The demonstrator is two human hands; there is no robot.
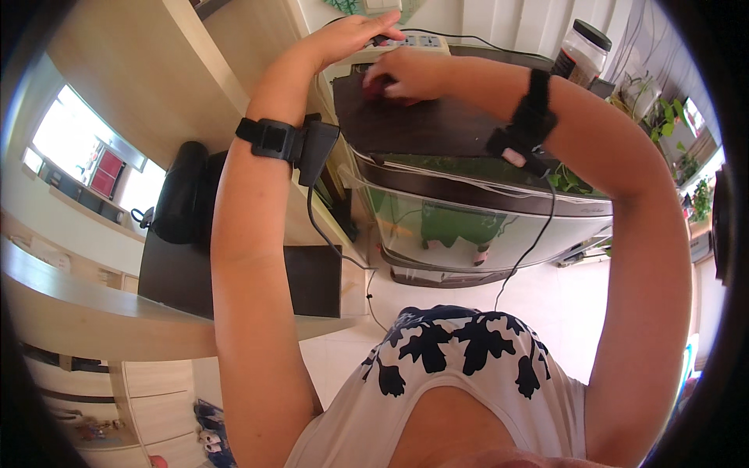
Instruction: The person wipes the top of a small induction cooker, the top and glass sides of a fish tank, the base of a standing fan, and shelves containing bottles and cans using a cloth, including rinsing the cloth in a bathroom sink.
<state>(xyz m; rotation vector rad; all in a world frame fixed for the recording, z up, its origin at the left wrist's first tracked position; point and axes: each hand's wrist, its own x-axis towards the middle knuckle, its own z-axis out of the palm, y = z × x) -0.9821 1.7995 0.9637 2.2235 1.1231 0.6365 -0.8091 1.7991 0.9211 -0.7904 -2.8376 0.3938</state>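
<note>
My right hand (406, 73) is curled over a dark red cloth (380, 90) on the dark lid (409, 126) of a fish tank, near its back left corner. The hand is slightly blurred. Just behind it, my left hand (360, 36) reaches over the left end of a white power strip (430, 42), beside a black plug (379, 40). Its fingers are extended, and whether it grips the plug or cable I cannot tell. Both forearms wear black straps with cabled devices.
A clear jar with a black lid (585, 50) and potted plants (667, 114) stand at the back right. A black cable (485, 42) runs behind the tank lid. Wooden shelving (175, 70) borders the left side. The tank's curved glass front (445, 228) faces me.
</note>
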